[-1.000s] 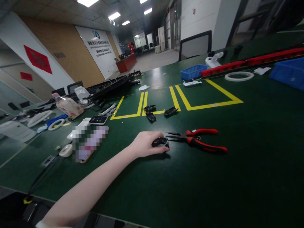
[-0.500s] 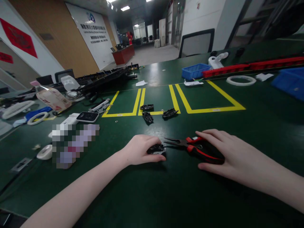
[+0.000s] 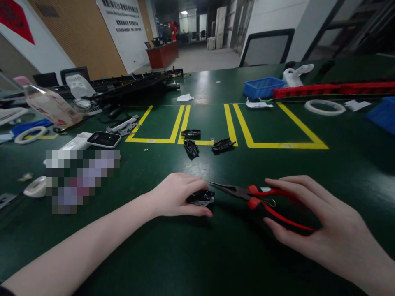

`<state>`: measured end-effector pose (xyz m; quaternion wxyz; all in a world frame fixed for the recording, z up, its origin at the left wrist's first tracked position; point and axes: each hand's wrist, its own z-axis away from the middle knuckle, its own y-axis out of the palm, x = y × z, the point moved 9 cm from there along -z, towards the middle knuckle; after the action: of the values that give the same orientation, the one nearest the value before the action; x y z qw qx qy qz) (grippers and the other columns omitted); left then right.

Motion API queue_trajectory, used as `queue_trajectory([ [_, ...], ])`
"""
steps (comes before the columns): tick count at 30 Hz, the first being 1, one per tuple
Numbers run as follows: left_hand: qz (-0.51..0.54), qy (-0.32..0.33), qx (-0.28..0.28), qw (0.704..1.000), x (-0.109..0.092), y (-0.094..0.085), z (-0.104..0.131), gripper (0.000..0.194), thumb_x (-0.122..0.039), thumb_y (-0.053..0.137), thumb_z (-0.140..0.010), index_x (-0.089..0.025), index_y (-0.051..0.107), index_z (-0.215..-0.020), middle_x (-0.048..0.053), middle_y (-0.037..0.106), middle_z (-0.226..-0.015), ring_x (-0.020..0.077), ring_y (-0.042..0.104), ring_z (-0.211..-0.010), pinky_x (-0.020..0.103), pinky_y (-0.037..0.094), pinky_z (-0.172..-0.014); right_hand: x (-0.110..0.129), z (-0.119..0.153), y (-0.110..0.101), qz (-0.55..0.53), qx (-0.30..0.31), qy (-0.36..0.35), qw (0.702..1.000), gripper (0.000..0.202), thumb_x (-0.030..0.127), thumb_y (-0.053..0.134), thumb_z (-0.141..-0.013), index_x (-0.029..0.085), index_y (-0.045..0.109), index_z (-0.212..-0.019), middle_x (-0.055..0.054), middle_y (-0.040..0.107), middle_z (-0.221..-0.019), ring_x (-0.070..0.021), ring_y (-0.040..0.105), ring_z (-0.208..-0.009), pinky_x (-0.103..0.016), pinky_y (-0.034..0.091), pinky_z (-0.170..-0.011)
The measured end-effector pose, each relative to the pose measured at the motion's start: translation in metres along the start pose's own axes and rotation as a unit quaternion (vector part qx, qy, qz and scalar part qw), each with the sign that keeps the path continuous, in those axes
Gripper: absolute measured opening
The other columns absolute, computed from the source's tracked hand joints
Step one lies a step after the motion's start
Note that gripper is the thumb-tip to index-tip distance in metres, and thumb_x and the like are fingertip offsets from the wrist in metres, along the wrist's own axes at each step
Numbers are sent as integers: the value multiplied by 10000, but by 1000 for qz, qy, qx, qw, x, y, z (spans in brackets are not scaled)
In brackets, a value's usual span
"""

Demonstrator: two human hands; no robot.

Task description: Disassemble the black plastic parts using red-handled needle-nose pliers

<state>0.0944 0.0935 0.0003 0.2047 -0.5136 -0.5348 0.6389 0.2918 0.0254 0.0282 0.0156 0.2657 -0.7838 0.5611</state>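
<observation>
My left hand is closed on a small black plastic part with a grey lower edge, low over the green table. My right hand holds long-nose pliers by their red and black handles. The jaws point left and look nearly together. Their tips are close to the upper edge of the black part; whether they touch it I cannot tell. Beyond my hands lie three similar black plastic parts, one at the left, one behind it and one at the right.
Yellow tape marks boxes on the table. At the left lie a black-and-white device, a tape roll and a plastic bottle. A blue bin, a white ring and a red strip are at the far right.
My right hand and the pliers have moved right and nearer to me, and the pliers' jaws look closer together. My left hand keeps its hold on the black part. The camera view has shifted.
</observation>
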Motion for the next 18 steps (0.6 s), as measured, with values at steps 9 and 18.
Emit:
queue_trajectory([
  [9, 32, 3, -2, 999, 3, 0, 2, 565, -727, 537, -878, -182, 664, -951, 22, 700, -825, 159, 634, -708, 259, 418, -649, 23, 9, -1, 10, -7, -84, 996, 543, 411, 658, -838, 252, 532, -1341, -79, 641, -1204, -237, 696, -974, -337, 625, -744],
  [18, 27, 18, 1, 999, 1, -1, 2, 554, -716, 540, -885, -174, 651, -927, 10, 680, -791, 148, 615, -681, 263, 404, -658, 17, 8, -4, 25, -19, -55, 998, 505, 499, 603, -868, 288, 534, -1322, -67, 672, -1170, -280, 702, -949, -432, 620, -766],
])
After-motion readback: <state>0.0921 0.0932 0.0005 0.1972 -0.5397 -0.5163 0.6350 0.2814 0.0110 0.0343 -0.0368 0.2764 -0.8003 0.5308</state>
